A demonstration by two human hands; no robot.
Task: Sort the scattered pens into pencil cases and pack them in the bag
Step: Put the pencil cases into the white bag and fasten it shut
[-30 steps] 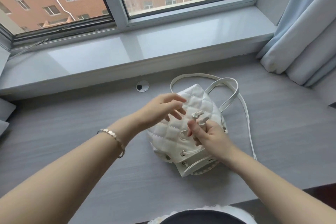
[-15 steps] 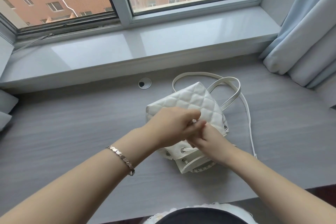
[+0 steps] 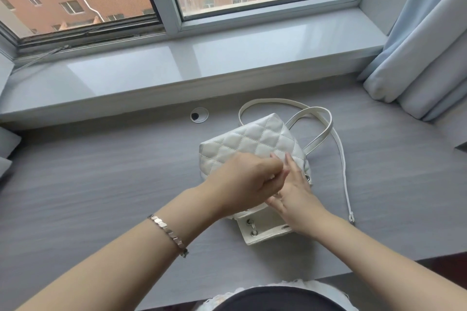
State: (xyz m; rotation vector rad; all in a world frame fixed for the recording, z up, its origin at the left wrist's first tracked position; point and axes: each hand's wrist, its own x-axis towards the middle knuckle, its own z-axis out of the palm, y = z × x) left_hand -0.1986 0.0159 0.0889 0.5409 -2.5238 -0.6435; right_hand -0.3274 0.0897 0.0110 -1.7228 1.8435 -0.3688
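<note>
- Hands meet at the mouth of the white quilted bag (image 3: 255,139), which lies on the grey wood-grain counter (image 3: 101,171) with its mouth toward me. Its long white strap (image 3: 341,159) is looped beside it.
- My left hand (image 3: 242,182) was open and hovering above the bag a second ago. It is now down on the mouth with its fingers curled tight, apparently pinching the drawstring, though the cord is hidden under my knuckles.
- My right hand (image 3: 295,192) was pinching the cord toggle earlier. Its fingers are now nearly straight and rest against the bag just beside the left hand, gripping nothing I can see.
- Pens and pencil cases: none show on the counter, so I judge them already inside the bag.
- Meaning: the hold on the closure has passed from right to left. I judge the packing done and the mouth being drawn shut. The white flap (image 3: 265,232) nearest me lies open, not yet folded over.
</note>
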